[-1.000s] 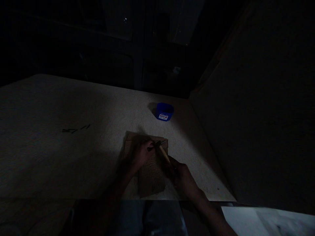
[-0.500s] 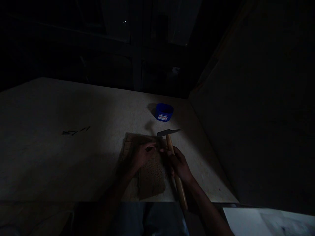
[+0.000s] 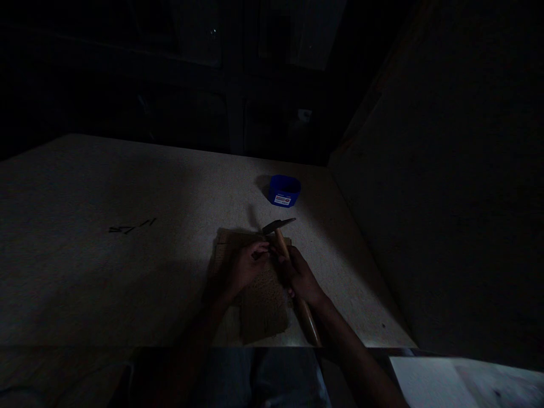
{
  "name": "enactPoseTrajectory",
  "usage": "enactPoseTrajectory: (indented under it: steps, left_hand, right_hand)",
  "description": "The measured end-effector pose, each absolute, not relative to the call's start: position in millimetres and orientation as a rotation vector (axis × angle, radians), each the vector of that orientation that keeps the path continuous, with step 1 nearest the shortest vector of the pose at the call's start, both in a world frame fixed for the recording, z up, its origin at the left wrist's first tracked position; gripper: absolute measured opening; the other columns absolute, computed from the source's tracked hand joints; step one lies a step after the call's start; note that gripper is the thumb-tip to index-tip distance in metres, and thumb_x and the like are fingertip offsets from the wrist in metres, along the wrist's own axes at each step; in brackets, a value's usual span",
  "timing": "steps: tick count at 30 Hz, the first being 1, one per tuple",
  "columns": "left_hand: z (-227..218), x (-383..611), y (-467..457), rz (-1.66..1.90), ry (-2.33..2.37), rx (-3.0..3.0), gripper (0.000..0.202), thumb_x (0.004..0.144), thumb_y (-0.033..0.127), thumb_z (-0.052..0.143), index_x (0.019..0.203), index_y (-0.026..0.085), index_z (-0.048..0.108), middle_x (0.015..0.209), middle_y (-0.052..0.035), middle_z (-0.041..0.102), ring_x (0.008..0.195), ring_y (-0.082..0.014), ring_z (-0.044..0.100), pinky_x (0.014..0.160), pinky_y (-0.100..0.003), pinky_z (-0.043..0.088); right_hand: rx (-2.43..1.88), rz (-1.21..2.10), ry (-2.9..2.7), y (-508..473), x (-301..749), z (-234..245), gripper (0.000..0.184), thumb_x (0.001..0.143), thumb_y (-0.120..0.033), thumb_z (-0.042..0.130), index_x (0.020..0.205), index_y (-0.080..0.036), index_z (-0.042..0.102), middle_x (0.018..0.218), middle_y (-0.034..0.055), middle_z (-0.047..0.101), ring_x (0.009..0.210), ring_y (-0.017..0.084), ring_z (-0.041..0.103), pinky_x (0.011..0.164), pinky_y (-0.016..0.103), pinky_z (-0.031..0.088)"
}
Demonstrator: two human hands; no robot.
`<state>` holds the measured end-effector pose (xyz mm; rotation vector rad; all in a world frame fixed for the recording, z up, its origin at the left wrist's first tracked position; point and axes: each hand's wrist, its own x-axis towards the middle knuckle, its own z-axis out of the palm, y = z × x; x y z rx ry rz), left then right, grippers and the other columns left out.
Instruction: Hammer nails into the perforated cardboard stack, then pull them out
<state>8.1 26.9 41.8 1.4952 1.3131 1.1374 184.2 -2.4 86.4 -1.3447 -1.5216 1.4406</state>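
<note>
- Head view, lower centre: my right hand [image 3: 302, 279] is wrapped around the wooden handle of the hammer [image 3: 281, 241], whose metal end points up the frame.
- Just left of it, my left hand [image 3: 246, 267] is over the cardboard [image 3: 264, 303]; too dark to tell whether it pinches anything.
- For control, I'd grip lower and keep left fingertips clear.

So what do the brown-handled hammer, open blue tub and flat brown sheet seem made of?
The brown hammer handle looks like smooth wood, from its warm tone and sheen; the dark, tapering hammer head, probably dull metal. The blue tub seems smooth plastic: even colour, thin walls. The flat brown sheet is likely matt cardboard, with a pitted face, though dim light leaves that open.
</note>
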Motion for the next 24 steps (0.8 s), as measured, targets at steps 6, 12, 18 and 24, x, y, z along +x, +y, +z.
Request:
enactPoseTrajectory:
  steps: [6,12,18,24]
  left_hand:
    - [43.8,8.8,26.9,1.145,1.293,1.478,0.022,0.082,0.013,0.066,0.102,0.019,0.071,0.101,-0.0065,0.079,0.093,-0.0194,0.075,0.087,-0.033,0.06]
    - [43.2,8.9,26.6,1.166,1.282,1.479,0.022,0.082,0.013,0.066,0.103,0.02,0.071,0.102,-0.006,0.078,0.094,-0.0188,0.074,0.088,-0.033,0.059]
    - [40.2,10.8,26.9,1.159,1.35,1.468,0.025,0.081,0.014,0.067,0.104,0.021,0.071,0.095,-0.004,0.079,0.088,-0.0187,0.074,0.083,-0.032,0.06]
    - [37.1,11.2,27.1,1.183,1.347,1.503,0.026,0.081,0.017,0.068,0.107,0.021,0.071,0.094,-0.0032,0.079,0.087,-0.0187,0.074,0.082,-0.032,0.059]
  right_hand:
    - [-1.353,1.437,-1.514,-5.0,184.1,86.9,0.043,0.099,-0.051,0.046,0.13,-0.02,0.048,0.06,-0.0084,0.054,0.032,0.009,0.044,0.029,0.017,0.036]
    - [-1.345,1.413,-1.528,-4.7,184.7,85.2,0.044,0.1,-0.052,0.044,0.13,-0.02,0.048,0.061,-0.0067,0.056,0.032,0.009,0.042,0.031,0.019,0.034]
    - [-1.355,1.008,-1.8,-23.3,207.7,127.6,0.041,0.101,-0.046,0.047,0.129,-0.018,0.056,0.091,0.0064,0.073,0.071,0.019,0.067,0.058,0.026,0.05]
    - [-1.42,1.109,-1.931,-41.2,221.7,132.1,0.042,0.103,-0.044,0.043,0.129,-0.015,0.058,0.088,0.0058,0.074,0.072,0.019,0.069,0.063,0.026,0.05]
